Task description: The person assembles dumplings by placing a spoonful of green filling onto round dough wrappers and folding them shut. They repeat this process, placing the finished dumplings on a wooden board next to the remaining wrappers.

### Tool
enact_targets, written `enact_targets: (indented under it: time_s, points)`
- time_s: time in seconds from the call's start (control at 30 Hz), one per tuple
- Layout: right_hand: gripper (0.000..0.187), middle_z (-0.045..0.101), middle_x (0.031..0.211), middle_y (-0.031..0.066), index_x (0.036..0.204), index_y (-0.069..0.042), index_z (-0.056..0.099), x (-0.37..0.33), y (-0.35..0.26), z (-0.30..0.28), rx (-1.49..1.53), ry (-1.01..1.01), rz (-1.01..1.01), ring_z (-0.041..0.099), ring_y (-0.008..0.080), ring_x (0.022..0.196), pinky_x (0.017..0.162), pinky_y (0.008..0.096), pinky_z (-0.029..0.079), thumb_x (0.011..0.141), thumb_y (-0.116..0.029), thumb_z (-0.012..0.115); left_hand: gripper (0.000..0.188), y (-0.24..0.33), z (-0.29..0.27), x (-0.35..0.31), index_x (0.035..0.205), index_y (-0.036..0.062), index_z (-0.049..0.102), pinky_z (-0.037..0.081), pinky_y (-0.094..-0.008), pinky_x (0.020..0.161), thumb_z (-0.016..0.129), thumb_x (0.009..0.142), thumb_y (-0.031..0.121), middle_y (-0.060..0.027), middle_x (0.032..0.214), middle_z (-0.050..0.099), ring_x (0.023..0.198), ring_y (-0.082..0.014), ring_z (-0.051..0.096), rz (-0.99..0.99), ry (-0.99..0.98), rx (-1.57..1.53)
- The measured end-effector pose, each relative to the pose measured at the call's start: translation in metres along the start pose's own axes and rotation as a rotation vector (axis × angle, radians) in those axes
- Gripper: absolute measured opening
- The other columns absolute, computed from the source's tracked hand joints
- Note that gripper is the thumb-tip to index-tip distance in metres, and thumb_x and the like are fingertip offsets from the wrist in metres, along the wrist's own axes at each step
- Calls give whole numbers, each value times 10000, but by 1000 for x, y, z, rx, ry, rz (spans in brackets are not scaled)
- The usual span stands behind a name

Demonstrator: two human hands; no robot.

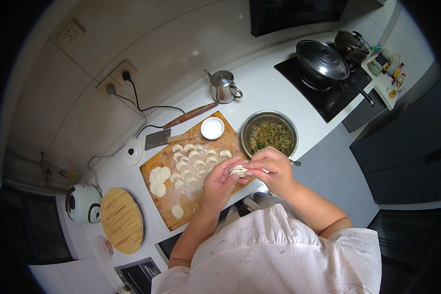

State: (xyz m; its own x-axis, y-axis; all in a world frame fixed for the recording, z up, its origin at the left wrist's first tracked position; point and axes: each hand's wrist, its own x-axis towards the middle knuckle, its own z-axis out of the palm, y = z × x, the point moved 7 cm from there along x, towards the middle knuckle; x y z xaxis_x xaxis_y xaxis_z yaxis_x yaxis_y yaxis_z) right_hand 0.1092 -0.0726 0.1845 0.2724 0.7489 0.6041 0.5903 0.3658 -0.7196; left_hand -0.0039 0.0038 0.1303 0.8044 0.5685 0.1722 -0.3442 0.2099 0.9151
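Observation:
A half-folded dumpling (pixel 239 170) is pinched between my two hands, above the near right edge of a floured wooden board (pixel 169 214). My left hand (pixel 221 179) cups it from the left, while the fingers of my right hand (pixel 273 169) press its edge. Several finished dumplings (pixel 193 164) lie in rows on the board. To their left is a cluster of round dough wrappers (pixel 159 181), with a single wrapper (pixel 177 211) nearer me. Just beyond my right hand stands a steel bowl (pixel 295 131) of chopped green and brown filling (pixel 271 138).
A white bowl of flour (pixel 212 128), a cleaver (pixel 158 139) and a rolling pin (pixel 191 115) lie at the far side. Behind stands a steel pot (pixel 222 87). A lidded wok (pixel 323 60) sits on the stove at right. At left are a round wooden board (pixel 122 220) and a rice cooker (pixel 83 203).

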Motion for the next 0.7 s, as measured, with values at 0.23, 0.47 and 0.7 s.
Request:
enact_targets:
  time_s: [0.23, 0.47, 0.7]
  points:
    - [171, 594, 778, 63, 836, -52, 661, 2, -3, -3, -65, 34, -54, 561, 224, 714, 630, 307, 454, 667, -41, 687, 349, 10, 10, 0, 1254, -42, 374, 493, -300, 843, 416, 917, 40, -181, 1207, 486, 994, -211, 569, -47, -42, 5]
    - [215, 594, 775, 62, 854, -48, 660, 10, -12, -3, -139, -44, -117, 563, 226, 701, 610, 312, 457, 646, -80, 709, 373, 6, 2, 0, 1275, -53, 334, 487, -297, 858, 391, 911, 8, -181, 1224, 473, 1067, -205, 526, -21, 2, 0]
    - [195, 590, 769, 66, 810, -39, 645, 14, -18, -1, -127, -60, -155, 563, 231, 688, 606, 317, 453, 631, -74, 714, 429, 13, 12, -2, 1279, -36, 334, 476, -320, 874, 440, 865, -70, -195, 1232, 459, 1094, -218, 505, 39, -38, 49]
